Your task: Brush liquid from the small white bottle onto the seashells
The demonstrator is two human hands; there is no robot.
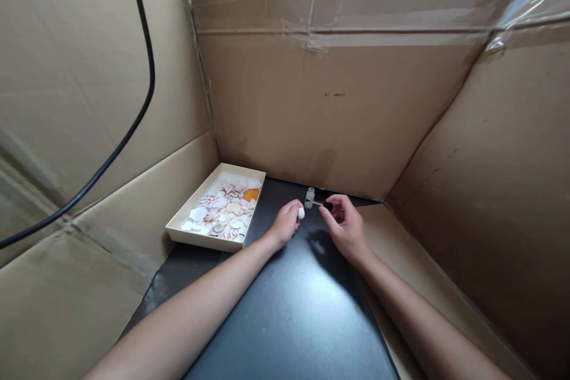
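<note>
My left hand (pixel 287 225) is closed, with a small white ribbed seashell (pixel 301 213) pinched at its fingertips. To its right, my right hand (pixel 346 227) grips a black-capped applicator brush (pixel 317 203) between thumb and fingers. The brush's pale thin stem points left, toward a small clear bottle (pixel 310 197) that stands upright on the dark table just beyond both hands. From this angle I cannot tell whether the stem's tip touches the bottle. Shell and brush are apart.
A shallow cream tray (pixel 202 241) holding many white, striped and orange shells (pixel 222 208) lies left of my left hand. Cardboard walls (pixel 312 130) enclose the dark tabletop (pixel 285 320). A black cable (pixel 145 29) hangs at the upper left.
</note>
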